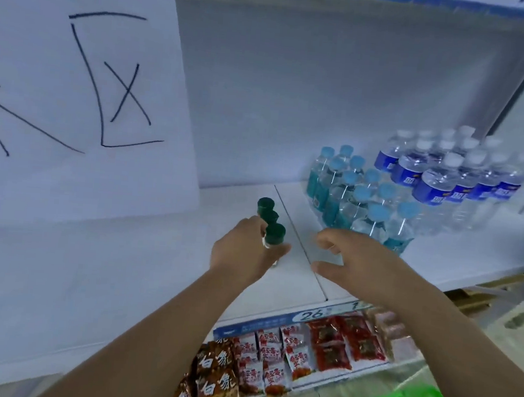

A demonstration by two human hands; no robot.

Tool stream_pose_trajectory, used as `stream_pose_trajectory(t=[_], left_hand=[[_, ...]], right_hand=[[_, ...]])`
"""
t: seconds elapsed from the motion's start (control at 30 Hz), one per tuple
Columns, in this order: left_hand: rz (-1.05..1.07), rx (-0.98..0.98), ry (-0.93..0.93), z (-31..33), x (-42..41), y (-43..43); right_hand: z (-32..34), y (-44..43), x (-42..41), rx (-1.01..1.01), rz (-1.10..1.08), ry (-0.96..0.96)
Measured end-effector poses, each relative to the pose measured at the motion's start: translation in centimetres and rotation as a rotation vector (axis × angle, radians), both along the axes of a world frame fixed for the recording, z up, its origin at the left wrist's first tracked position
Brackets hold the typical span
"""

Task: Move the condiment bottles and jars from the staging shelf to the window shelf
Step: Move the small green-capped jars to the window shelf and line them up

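**Three green-capped bottles [270,216] stand upright on the white shelf [298,279], in a row running near to far.**

I read my left hand [244,253] as wrapped round the near bottle [275,233] just below its cap, so a straight lift looks best. My right hand [353,258] hovers just right of the row, fingers half curled, holding nothing. Water bottles [364,200] crowd the far right. A paper sign [75,89] stands to the left, and snack packets [289,351] lie on the shelf below.

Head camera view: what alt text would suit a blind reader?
A person's left hand grips a green-capped bottle, nearest of three, on a white shelf; the right hand hovers open beside it. Water bottles stand behind, snack packets below.
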State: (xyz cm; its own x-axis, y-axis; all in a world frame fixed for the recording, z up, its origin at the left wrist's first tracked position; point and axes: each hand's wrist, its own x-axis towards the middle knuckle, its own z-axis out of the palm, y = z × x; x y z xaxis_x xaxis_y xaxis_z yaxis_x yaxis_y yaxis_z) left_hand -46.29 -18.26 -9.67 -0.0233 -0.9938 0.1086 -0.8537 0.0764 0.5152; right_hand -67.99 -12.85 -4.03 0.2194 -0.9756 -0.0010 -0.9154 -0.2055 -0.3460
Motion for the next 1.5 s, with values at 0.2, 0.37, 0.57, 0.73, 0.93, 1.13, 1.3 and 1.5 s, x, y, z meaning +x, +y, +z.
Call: stream_pose_trajectory(t=[0.2, 0.37, 0.57, 0.73, 0.93, 1.13, 1.3, 1.5], left_hand=[[0.106, -0.017, -0.017, -1.2, -0.9, -0.7], [0.111, -0.058, 0.072, -1.7, -0.1, -0.3], [0.139, -0.130, 0.312, -1.4, 3.2, 1.7], [0.137, -0.204, 0.402, -0.2, 5.8, 3.8], [0.134, -0.224, 0.450, 0.7, 7.8, 5.9], [0.153, -0.205, 0.440, 0.6, 8.9, 7.1], [0.159, -0.198, 0.418, 0.4, 9.7, 7.9], [0.193, -0.230, 0.422, 1.2, 11.8, 9.0]], right_hand=[[-0.5, -2.3, -1.0, -0.002, 0.065, -0.023], [-1.0, -4.0, -0.7, 0.002, 0.115, -0.065], [-2.7, -6.5, 0.9, 0.025, 0.116, -0.177], [-5.0, -9.2, 3.7, 0.009, 0.035, -0.334], [-7.5, -11.3, 6.5, -0.094, -0.042, -0.419], [-8.9, -11.8, 7.3, -0.171, -0.067, -0.411], [-8.6, -10.8, 7.8, -0.189, -0.043, -0.459], [-6.8, -7.9, 10.6, -0.136, 0.134, -0.588]])
